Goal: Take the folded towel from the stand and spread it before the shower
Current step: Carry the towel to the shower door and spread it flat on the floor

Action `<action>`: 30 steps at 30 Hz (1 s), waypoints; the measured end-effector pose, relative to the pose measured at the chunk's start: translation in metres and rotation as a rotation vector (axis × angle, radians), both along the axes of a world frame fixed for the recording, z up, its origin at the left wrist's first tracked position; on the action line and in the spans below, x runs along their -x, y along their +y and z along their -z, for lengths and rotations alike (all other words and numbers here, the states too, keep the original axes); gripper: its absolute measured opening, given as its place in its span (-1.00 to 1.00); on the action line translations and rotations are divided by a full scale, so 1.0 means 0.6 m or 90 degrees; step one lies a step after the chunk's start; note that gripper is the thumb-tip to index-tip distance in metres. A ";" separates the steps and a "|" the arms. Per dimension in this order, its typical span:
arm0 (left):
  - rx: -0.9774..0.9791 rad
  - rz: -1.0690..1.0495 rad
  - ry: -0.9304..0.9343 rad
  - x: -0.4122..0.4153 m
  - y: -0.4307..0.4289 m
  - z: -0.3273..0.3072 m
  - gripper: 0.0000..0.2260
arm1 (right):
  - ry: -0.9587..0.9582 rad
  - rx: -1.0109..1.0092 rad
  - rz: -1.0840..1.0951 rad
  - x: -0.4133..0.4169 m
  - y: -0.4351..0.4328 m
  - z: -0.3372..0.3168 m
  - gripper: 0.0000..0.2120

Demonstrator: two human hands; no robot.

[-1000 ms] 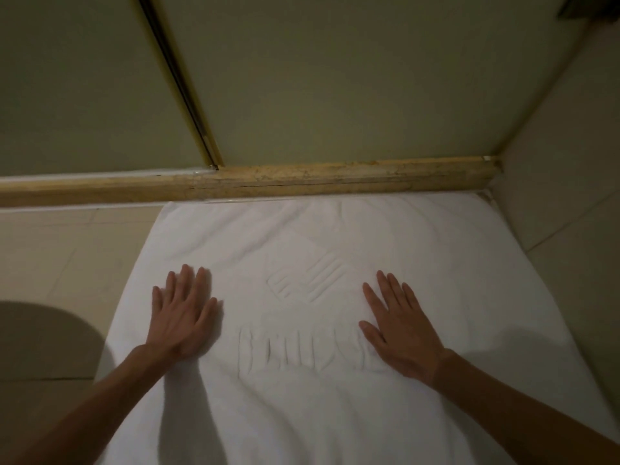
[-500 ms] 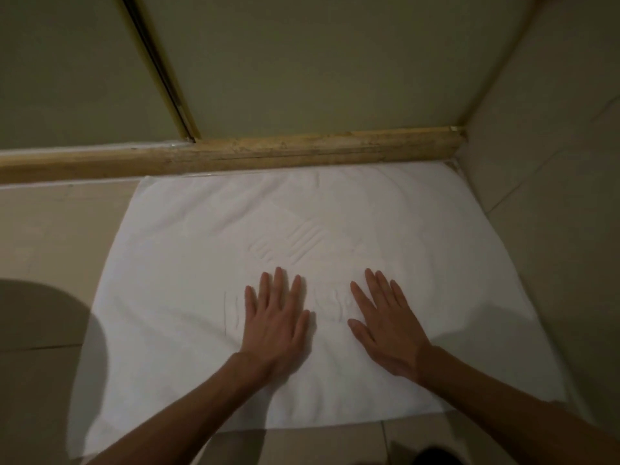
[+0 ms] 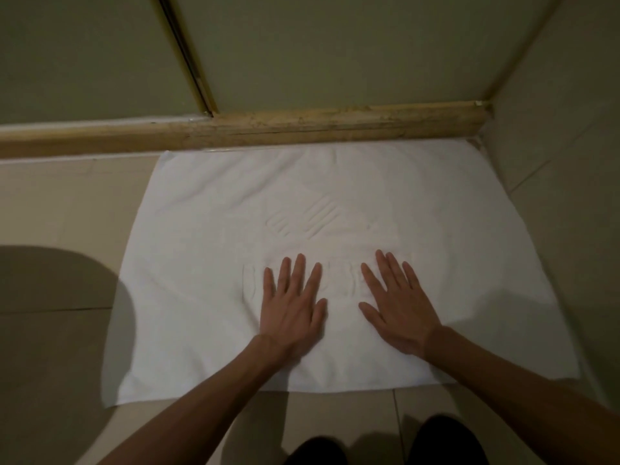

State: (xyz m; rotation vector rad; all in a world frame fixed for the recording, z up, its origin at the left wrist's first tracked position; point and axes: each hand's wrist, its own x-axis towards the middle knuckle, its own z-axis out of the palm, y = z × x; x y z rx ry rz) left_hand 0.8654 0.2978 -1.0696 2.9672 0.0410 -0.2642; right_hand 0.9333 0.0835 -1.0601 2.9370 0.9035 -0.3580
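My left hand (image 3: 291,305) lies flat on the white towel (image 3: 208,236), palm down, fingers straight and a little fanned. My right hand (image 3: 399,305) lies the same way just beside it, palm down, fingers spread, thumb angled in toward the left one. Neither hand grips or pinches the cloth; both simply press on it, with a strip of bare towel between them. My forearms reach in from the near edge of the view.

Under and between my fingers runs a row of raised lettering woven into the towel, partly covered by my hands, so I cannot read it. Just beyond my fingertips sits an embossed emblem (image 3: 308,218) of slanted bars.

The towel is opened out flat on the tiled floor (image 3: 67,203). Its far edge lies along the worn wooden threshold (image 3: 302,127) at the foot of the shower door (image 3: 335,52), and its right side runs close to the wall (image 3: 563,146). The near left corner lies slightly lifted. A rounded shadow (image 3: 57,297) falls across the floor on the left and touches the towel's left edge. My dark-clad knees (image 3: 446,441) show at the bottom.
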 end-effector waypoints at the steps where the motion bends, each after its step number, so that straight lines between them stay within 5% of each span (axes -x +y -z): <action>1: 0.002 -0.011 -0.001 0.002 0.008 0.000 -0.43 | -0.002 0.002 0.000 0.000 0.000 0.000 -0.34; 17: -0.013 -0.248 0.011 0.096 0.249 -0.014 -0.37 | -0.012 0.001 -0.007 0.000 -0.003 0.001 -0.35; 30: -0.004 -0.304 0.009 0.147 0.345 -0.005 -0.33 | -0.004 -0.012 -0.006 0.000 -0.001 -0.001 -0.31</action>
